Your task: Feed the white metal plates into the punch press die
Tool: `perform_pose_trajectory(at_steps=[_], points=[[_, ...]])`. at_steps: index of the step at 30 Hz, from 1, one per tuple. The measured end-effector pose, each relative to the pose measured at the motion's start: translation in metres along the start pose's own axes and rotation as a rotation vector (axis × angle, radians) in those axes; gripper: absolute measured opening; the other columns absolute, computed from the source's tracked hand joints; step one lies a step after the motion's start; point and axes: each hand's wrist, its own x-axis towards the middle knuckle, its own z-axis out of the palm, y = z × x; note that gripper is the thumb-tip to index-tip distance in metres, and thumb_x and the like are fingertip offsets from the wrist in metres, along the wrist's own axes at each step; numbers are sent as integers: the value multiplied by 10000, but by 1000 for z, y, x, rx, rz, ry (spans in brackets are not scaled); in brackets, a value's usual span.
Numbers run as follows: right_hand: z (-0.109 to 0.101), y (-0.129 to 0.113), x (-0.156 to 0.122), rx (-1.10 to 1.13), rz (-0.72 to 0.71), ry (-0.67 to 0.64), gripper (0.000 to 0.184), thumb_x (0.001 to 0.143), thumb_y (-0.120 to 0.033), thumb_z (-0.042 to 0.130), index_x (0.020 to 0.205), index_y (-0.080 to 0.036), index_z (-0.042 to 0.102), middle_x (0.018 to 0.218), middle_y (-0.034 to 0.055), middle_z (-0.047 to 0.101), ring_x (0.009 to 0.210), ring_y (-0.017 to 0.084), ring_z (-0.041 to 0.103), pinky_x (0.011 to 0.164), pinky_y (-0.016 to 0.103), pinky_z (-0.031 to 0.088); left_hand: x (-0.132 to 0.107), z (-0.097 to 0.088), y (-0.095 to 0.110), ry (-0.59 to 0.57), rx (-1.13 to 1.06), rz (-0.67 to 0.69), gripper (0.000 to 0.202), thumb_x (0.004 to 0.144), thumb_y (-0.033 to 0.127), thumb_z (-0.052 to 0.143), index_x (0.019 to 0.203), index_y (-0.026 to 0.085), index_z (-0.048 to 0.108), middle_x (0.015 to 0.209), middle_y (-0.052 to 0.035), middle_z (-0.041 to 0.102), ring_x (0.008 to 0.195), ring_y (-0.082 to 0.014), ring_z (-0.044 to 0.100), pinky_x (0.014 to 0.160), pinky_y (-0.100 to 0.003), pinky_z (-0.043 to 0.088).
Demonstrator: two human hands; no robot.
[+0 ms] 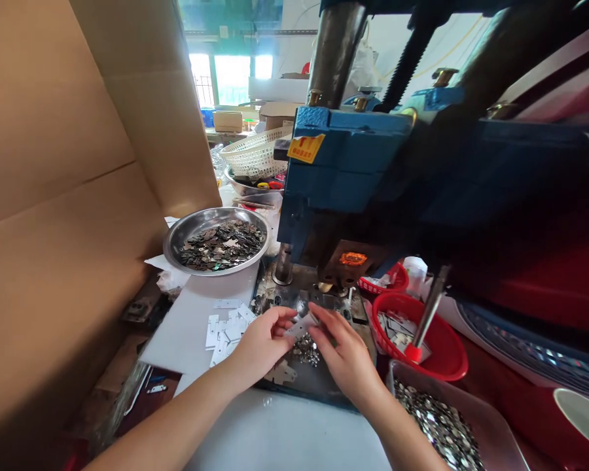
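A flat, pale plate with small holes (pixel 300 326) is held between both hands, above the dark bed of the press. My left hand (pixel 261 340) pinches its left end between thumb and fingers. At its right end, the fingers of my right hand (pixel 344 353) close on the same plate. Just below lies a heap of small shiny metal parts (pixel 308 353), partly covered by my fingers. A thin, notched metal piece (pixel 281 373) rests on the press bed (pixel 331 389) nearer to me. Left of my left hand, several loose white plates (pixel 226 332) lie in an overlapping pile.
The blue press (pixel 343 157) stands over the hands. A steel bowl (pixel 171 254) of dark metal pieces sits back left. To the right are a red basket (pixel 454 366), a metal lever (pixel 432 304) and a clear bin (pixel 500 432) of shiny parts. Cardboard (pixel 63 248) walls the left side.
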Motion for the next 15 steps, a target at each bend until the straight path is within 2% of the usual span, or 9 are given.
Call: perform_pose_trajectory(at_steps=[5, 8, 12, 15], points=[[3, 6, 2, 98, 230, 52, 271, 827, -393, 495, 983, -219, 633, 893, 55, 681, 818, 206, 626, 754, 332, 490, 12, 9, 4, 45, 96, 41, 344, 728, 184, 613, 1072, 193, 626, 968, -53, 670, 906, -193, 618, 825, -316, 486], [3, 14, 2, 113, 249, 95, 254, 821, -401, 495, 931, -219, 633, 906, 57, 676, 857, 218, 619, 780, 342, 473, 19, 13, 8, 58, 175, 69, 266, 742, 219, 603, 1000, 190, 658, 935, -46, 691, 855, -193, 630, 802, -316, 484], [3, 20, 7, 118, 246, 138, 257, 820, -399, 493, 927, -221, 645, 939, 62, 673, 914, 234, 602, 833, 369, 449, 29, 18, 15, 96, 327, 178, 165, 756, 261, 589, 868, 203, 695, 863, -34, 695, 787, -190, 618, 735, -303, 467], [1, 18, 11, 181, 278, 137, 290, 821, -413, 468, 919, -223, 664, 926, 62, 687, 905, 238, 607, 833, 367, 448, 33, 20, 18, 89, 321, 169, 169, 772, 290, 563, 818, 204, 701, 816, -26, 700, 760, -187, 618, 706, -293, 455]])
